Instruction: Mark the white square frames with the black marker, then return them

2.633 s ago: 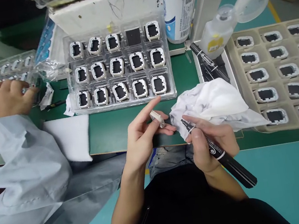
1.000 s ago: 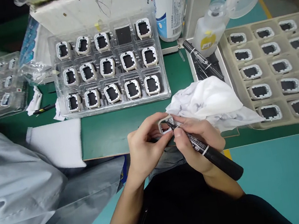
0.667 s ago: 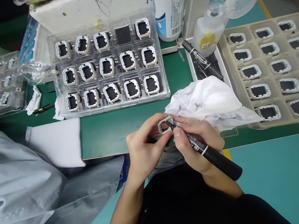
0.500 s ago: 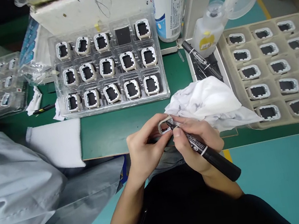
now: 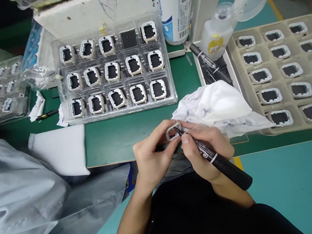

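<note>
Near the table's front edge, my left hand [image 5: 153, 156] pinches a small pale, rounded-square frame [image 5: 168, 131], like a watch case, between thumb and fingers. My right hand [image 5: 204, 145] is closed around a black marker pen [image 5: 213, 158], its tip pointing up and left into the frame's opening. Whether the tip touches the inner wall is too small to tell. Fingers of both hands meet around the frame and hide part of it. Just beyond my right hand lies a crumpled white cloth [image 5: 215, 106].
A clear plastic tray [image 5: 120, 112] of similar frames stands behind my hands, one pocket without a frame. A beige tray [image 5: 244, 80] holds more at right. Bottles [image 5: 177, 16] and spare markers [image 5: 211, 63] stand behind the cloth. A person in a grey-blue garment [image 5: 16, 200] sits at left.
Almost nothing differs. Both hands, the frame and the marker stay together in nearly the same place, with only a very slight shift of the view.
</note>
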`<state>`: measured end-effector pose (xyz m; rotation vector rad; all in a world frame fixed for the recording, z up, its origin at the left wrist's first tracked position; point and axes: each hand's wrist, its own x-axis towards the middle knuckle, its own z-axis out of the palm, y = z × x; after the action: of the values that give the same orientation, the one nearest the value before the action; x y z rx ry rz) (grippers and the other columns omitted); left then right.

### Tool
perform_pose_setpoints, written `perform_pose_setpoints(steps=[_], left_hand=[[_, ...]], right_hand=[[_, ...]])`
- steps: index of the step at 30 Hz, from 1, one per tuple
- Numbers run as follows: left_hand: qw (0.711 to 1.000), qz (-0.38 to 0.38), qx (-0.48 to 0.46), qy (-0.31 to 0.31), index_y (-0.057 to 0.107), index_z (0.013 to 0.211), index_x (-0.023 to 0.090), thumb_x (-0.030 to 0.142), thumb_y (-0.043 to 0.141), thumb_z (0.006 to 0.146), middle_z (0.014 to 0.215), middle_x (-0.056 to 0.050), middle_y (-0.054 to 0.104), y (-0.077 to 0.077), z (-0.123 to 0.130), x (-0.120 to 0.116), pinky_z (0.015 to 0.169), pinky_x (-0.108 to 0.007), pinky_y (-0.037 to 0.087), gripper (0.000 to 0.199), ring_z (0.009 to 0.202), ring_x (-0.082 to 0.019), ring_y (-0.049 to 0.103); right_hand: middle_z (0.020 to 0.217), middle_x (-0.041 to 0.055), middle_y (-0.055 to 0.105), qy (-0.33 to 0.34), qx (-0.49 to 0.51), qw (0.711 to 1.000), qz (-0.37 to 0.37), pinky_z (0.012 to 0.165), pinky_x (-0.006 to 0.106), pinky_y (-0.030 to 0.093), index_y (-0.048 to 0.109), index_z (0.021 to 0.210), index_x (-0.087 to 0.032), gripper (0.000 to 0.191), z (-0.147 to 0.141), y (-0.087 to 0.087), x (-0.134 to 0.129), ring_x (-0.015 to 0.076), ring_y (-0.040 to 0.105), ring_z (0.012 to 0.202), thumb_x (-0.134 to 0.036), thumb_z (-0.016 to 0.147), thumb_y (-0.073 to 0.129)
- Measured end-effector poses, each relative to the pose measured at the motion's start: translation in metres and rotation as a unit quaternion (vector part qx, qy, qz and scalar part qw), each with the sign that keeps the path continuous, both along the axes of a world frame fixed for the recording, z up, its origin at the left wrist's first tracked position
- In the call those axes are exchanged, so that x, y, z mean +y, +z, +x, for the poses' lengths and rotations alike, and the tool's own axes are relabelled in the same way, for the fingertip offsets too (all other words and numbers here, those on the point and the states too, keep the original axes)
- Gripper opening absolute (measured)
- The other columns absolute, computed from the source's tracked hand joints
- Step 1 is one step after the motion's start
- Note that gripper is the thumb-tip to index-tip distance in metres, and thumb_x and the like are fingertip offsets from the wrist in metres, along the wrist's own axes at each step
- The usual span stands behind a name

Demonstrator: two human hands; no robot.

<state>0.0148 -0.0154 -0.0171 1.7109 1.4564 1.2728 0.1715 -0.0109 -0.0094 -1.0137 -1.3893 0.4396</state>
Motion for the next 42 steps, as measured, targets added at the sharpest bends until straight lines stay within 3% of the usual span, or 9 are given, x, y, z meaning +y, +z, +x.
perform_pose_setpoints(steps=[9,14,20,28,34,42], left_hand=[[0.996,0.071,0.060,-0.004,0.088,0.135,0.026,0.027,0.084,0.108,0.084,0.001,0.081,-0.0006,0.0028,0.0019,0.074,-0.024,0.062,0.027,0.066,-0.012,0.068],[0.994,0.079,0.078,-0.009,0.088,0.134,0.024,0.030,0.082,0.110,0.081,0.001,0.076,-0.0001,-0.0007,0.0039,0.071,-0.023,0.060,0.025,0.066,-0.012,0.064],[0.998,0.052,0.030,-0.027,0.088,0.134,0.026,0.035,0.092,0.105,0.096,-0.002,0.086,0.0008,-0.0043,0.0033,0.079,-0.026,0.067,0.031,0.074,-0.015,0.074],[0.998,0.047,0.037,-0.034,0.088,0.134,0.023,0.033,0.091,0.106,0.089,0.001,0.083,0.0009,-0.0044,0.0032,0.073,-0.019,0.060,0.030,0.068,-0.010,0.068],[0.996,0.075,0.037,-0.030,0.087,0.137,0.023,0.029,0.092,0.105,0.091,0.001,0.085,-0.0030,-0.0028,0.0020,0.079,-0.019,0.064,0.033,0.071,-0.010,0.073],[0.997,0.062,0.040,-0.024,0.088,0.134,0.022,0.033,0.089,0.107,0.084,0.002,0.081,-0.0040,-0.0033,0.0015,0.072,-0.019,0.061,0.030,0.066,-0.010,0.069]], right_hand=[[0.094,0.0002,0.088,0.006,-0.021,0.999,0.029,0.097,0.049,0.084,0.073,0.113,-0.026,0.026,-0.0003,0.0010,0.0022,0.0270,0.093,0.094,-0.005,0.098,0.078],[0.085,0.0001,0.083,0.002,-0.083,0.992,0.092,0.093,0.044,0.084,0.073,0.112,-0.023,0.024,-0.0014,0.0019,0.0061,0.0230,0.090,0.080,-0.004,0.099,0.077],[0.092,-0.0019,0.088,-0.003,-0.010,1.000,0.016,0.092,0.041,0.083,0.073,0.109,-0.029,0.022,-0.0001,0.0022,0.0033,0.0251,0.093,0.096,-0.010,0.101,0.079],[0.090,0.0026,0.088,-0.018,-0.105,0.992,0.074,0.093,0.037,0.083,0.074,0.110,-0.023,0.021,-0.0009,0.0022,0.0034,0.0250,0.093,0.092,-0.006,0.099,0.079],[0.090,0.0014,0.087,-0.042,-0.056,0.995,0.070,0.090,0.037,0.083,0.074,0.108,-0.023,0.021,-0.0046,0.0000,0.0029,0.0248,0.093,0.091,-0.005,0.099,0.078],[0.086,0.0007,0.086,-0.025,-0.082,0.992,0.092,0.090,0.038,0.084,0.075,0.108,-0.022,0.021,-0.0033,0.0008,0.0049,0.0246,0.093,0.087,-0.004,0.099,0.076]])
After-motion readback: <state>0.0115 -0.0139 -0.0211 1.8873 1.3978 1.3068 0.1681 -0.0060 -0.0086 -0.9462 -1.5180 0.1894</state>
